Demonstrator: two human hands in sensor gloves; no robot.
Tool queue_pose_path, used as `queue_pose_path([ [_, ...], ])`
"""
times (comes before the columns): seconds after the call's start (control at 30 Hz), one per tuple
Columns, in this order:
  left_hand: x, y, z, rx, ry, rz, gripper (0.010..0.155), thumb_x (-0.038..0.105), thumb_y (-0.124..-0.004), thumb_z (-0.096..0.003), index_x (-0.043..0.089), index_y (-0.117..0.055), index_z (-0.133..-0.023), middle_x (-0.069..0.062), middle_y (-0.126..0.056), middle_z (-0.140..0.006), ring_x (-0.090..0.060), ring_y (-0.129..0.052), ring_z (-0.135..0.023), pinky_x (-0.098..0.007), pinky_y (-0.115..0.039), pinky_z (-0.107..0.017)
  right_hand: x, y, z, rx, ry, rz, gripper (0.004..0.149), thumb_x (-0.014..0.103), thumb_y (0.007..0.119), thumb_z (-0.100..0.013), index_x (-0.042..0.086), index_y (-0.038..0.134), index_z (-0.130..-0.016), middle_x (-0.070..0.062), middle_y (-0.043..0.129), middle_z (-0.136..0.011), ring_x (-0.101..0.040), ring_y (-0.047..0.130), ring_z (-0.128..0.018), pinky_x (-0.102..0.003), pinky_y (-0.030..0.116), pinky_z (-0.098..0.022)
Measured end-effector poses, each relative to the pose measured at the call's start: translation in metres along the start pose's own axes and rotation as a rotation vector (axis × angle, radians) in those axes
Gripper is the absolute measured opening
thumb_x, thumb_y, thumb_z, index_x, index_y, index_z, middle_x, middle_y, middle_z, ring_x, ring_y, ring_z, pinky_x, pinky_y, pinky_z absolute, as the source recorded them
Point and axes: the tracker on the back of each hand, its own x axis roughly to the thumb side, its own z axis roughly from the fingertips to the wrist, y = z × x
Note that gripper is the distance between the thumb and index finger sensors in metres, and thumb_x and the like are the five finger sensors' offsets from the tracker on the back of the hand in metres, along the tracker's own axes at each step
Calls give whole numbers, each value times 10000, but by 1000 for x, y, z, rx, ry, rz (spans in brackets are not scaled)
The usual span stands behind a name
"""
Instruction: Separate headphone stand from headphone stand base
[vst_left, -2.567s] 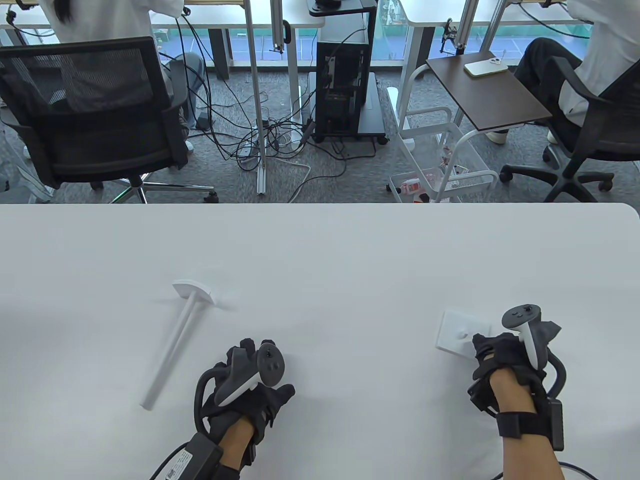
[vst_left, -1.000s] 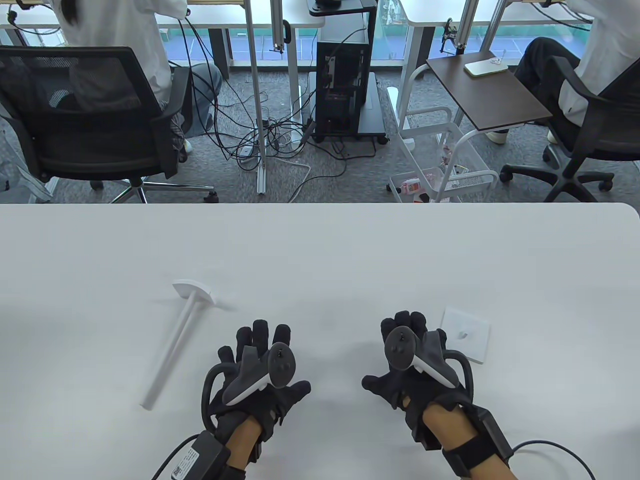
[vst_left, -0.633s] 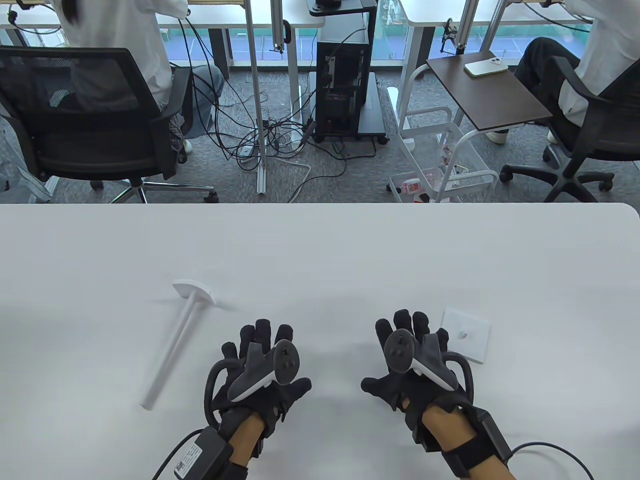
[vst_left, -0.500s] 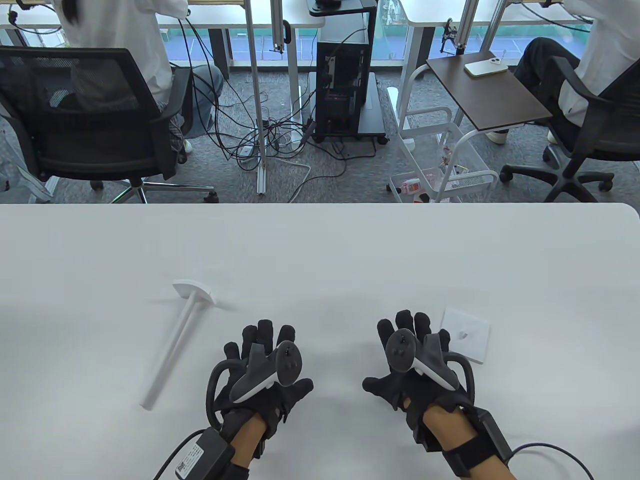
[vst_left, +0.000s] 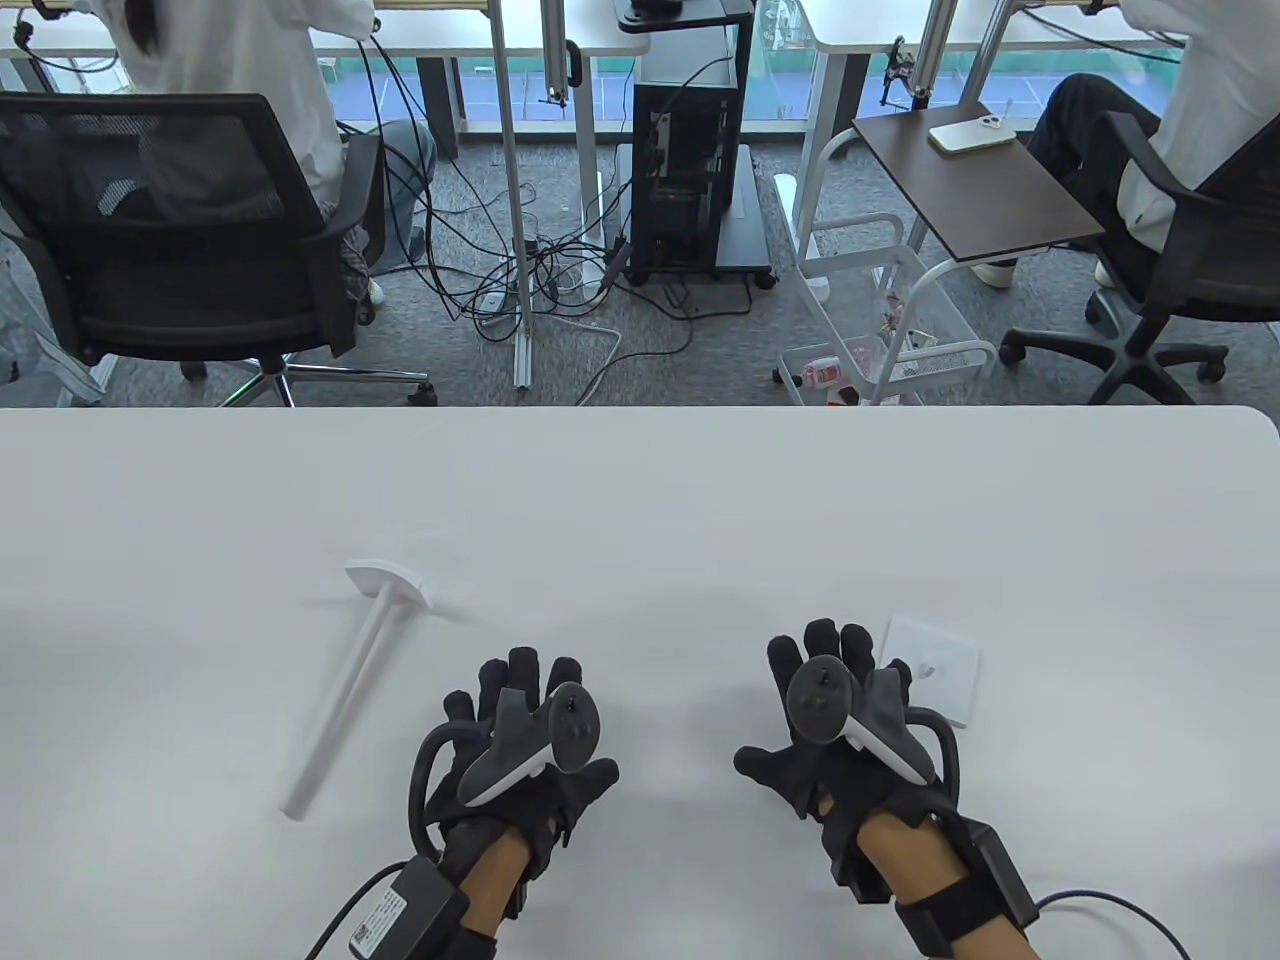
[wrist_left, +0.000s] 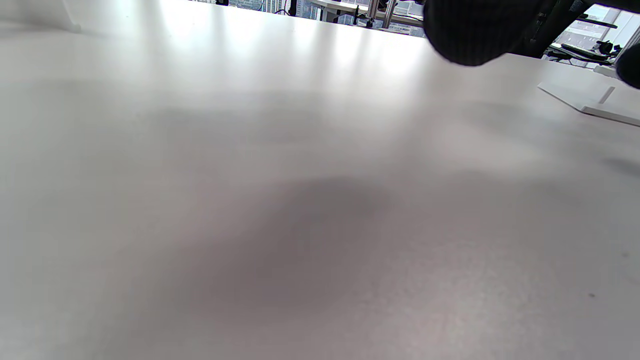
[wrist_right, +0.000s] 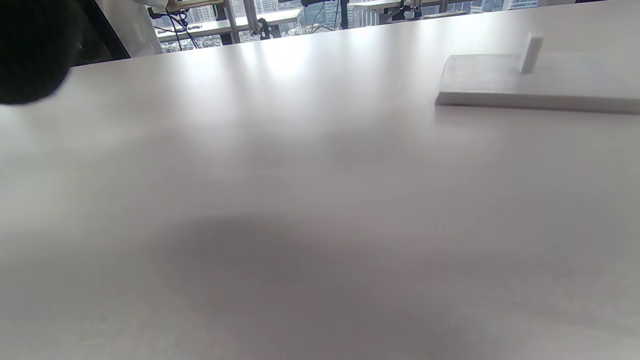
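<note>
The white headphone stand (vst_left: 350, 668), a long rod with a curved top piece, lies flat on the white table (vst_left: 640, 500), left of my left hand (vst_left: 520, 725). The white square stand base (vst_left: 945, 672) with a short peg lies flat on the table, just right of my right hand (vst_left: 830, 715). Stand and base are apart. Both hands lie open, palms down on the table between the two parts, holding nothing. The base also shows in the right wrist view (wrist_right: 540, 80) and in the left wrist view (wrist_left: 595, 100).
The table's far edge (vst_left: 640, 408) runs across the middle of the table view. Beyond it stand office chairs (vst_left: 190, 250), a computer cart (vst_left: 690, 170) and a white trolley (vst_left: 880, 330).
My right hand let go of the base and moved left to lie flat on the table. My left hand spread its fingers flat. In the last second both hands barely shifted.
</note>
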Motion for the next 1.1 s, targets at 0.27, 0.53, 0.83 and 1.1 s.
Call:
queue_pose_path([
  [0.27, -2, 0, 1, -4, 8, 6, 988, 762, -622, -361, 294, -107, -1061, -149, -33, -1134, -479, -215, -1105, -728, -313, -724, 5, 3, -1, 11, -16, 21, 1001, 744, 792, -277, 525, 33, -893, 130, -161, -1033, -214, -205, -994, -631, -11, -717],
  [0.53, -4, -3, 1, -25, 13, 13, 985, 760, -624, -360, 291, -116, -1062, -150, -62, -1133, -481, -225, -1104, -726, -318, -725, 6, 6, -1, 33, -21, 27, 990, 738, 788, -284, 521, 42, -899, 124, -152, -1036, -216, -200, -995, -631, -5, -716],
  [0.83, -6, -4, 1, -48, 20, 14, 983, 758, -625, -360, 291, -122, -1063, -151, -66, -1135, -479, -235, -1105, -724, -324, -725, 11, 13, -4, 62, -30, 50, 978, 735, 784, -286, 516, 60, -907, 119, -139, -1042, -219, -189, -998, -631, -3, -715],
  [1.1, -7, -6, 1, -60, 22, 16, 981, 758, -625, -360, 289, -129, -1065, -151, -71, -1135, -481, -241, -1103, -723, -329, -726, 15, 18, -6, 76, -44, 67, 964, 731, 777, -290, 511, 76, -914, 112, -119, -1051, -224, -169, -1007, -631, 7, -717],
])
